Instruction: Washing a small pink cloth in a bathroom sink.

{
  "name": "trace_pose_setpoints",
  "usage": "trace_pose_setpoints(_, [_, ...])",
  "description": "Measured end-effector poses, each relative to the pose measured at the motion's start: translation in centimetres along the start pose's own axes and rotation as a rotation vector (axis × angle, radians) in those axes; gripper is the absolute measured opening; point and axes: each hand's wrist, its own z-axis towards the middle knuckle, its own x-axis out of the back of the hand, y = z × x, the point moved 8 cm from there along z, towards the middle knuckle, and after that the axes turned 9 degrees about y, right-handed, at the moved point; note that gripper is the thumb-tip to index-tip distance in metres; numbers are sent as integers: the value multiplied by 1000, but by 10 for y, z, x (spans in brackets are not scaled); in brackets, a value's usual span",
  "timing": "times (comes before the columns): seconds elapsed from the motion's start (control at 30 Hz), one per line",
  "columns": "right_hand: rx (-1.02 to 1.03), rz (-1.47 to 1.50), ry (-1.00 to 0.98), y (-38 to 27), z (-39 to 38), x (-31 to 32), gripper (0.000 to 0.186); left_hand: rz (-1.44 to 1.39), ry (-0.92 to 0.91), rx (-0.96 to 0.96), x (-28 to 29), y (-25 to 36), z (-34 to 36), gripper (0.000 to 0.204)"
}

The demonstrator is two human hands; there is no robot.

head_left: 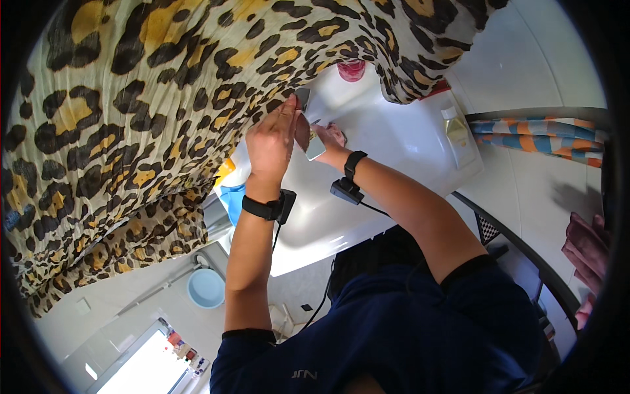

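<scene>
1. The left hand (270,146) is back-up, its fingers stretched forward and close together, the tips against or just beside a shiny metal fitting (316,150). Whether they grip it or only rest on it cannot be told.
2. The fitting lies directly to the right of the left hand's fingers, running from just ahead of their tips back toward the person. Its polished faces mirror the surroundings, which makes its exact outline hard to read.
3. The right hand (333,152) is just right of the fitting's near end, partly hidden by it. Its fingers look bent, but whether they close on anything cannot be made out.
4. Beneath both hands spreads a white basin (394,177), its bare floor reaching well out to the right of the right hand.
5. A leopard-print cloth (151,131) hangs to the left of and ahead of the left hand, its edge close beside the fingers.
6. Ahead of the right hand, well apart from it, is a pink container (351,70); far to its right stands a clear bottle (461,141) with a pale cap.
7. Behind and left of the left hand, near its wrist, sits a blue object (233,200).
</scene>
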Motion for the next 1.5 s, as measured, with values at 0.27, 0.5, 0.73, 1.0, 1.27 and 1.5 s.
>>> trace_pose_setpoints(0.27, [103,-92,-103,-17,-7,-31,30,-154,121,-6,19,0,-6,12])
trace_pose_setpoints(0.5, [93,-812,-404,-47,-15,47,40,-399,-18,923,-30,-45,-109,15])
trace_pose_setpoints(0.73, [-165,-896,-255,5,-52,114,60,-1510,-156,1704,-160,-30,-201,15])
trace_pose_setpoints(1.0, [-274,-953,-266,47,-91,161,55,-1750,-404,1491,-193,11,-140,12])
trace_pose_setpoints(1.27, [-313,-775,-267,39,-98,173,34,-271,-267,807,-199,-42,-170,11])
trace_pose_setpoints(1.5, [-356,-775,-265,45,-116,204,22,-468,-539,358,-233,61,-175,79])
